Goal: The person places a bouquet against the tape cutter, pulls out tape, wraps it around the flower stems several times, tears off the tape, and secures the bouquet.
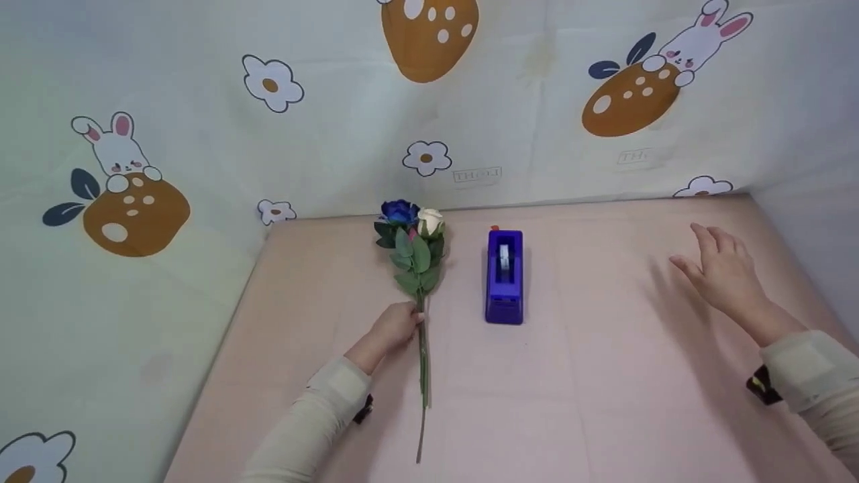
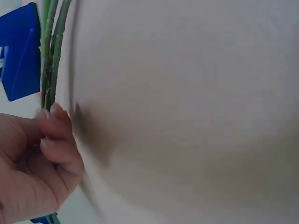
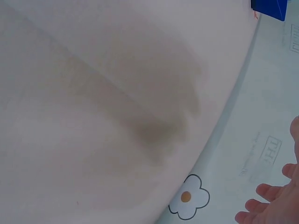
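My left hand [image 1: 396,325] grips a small bunch of artificial flowers [image 1: 420,258] by the stems, just below the leaves. The bunch has a blue bloom, a cream rose and a bit of pink among green leaves. In the left wrist view, thumb and fingers pinch the green stems [image 2: 52,51]. To the right of the bunch stands a blue tape dispenser [image 1: 504,278] with a roll in its slot, touched by neither hand. My right hand [image 1: 728,272] hovers over the right side of the table, fingers spread and relaxed, holding nothing.
A pale pink cloth covers the table [image 1: 496,402]. Behind it and at the left hangs a white curtain [image 1: 335,161] printed with rabbits, flowers and brown shapes. Dark wrist bands [image 1: 765,386] show below the sleeves.
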Tool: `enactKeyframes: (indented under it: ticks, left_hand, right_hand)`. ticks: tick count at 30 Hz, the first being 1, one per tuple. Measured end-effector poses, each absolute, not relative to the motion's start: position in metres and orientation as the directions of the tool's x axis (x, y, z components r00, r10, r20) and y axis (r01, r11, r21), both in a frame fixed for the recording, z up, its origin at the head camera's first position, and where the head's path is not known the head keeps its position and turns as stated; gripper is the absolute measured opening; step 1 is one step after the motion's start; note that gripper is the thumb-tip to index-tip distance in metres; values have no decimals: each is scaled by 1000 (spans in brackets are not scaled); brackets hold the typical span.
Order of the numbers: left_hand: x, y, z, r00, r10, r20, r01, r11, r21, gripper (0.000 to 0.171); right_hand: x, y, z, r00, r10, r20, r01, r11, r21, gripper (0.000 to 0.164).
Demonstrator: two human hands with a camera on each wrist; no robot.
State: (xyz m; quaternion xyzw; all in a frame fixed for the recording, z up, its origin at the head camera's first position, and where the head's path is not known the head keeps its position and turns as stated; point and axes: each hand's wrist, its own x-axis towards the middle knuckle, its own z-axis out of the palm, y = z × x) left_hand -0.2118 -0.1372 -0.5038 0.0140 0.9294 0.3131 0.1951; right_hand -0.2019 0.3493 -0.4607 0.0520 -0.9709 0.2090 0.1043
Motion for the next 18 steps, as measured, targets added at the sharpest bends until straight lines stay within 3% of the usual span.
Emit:
enactKeyframes:
  ticks: [14, 18]
  left_hand:
    - [-207, -137, -489, -954, 176, -241, 136, 975, 175, 29]
    - [-203, -145, -488, -964, 183, -196, 154, 976, 152, 29]
  right_hand:
    - [-205, 355, -460, -984, -42, 174, -108, 915, -389, 69]
    - [-208, 354, -458, -983, -49, 178, -116, 914, -388, 69]
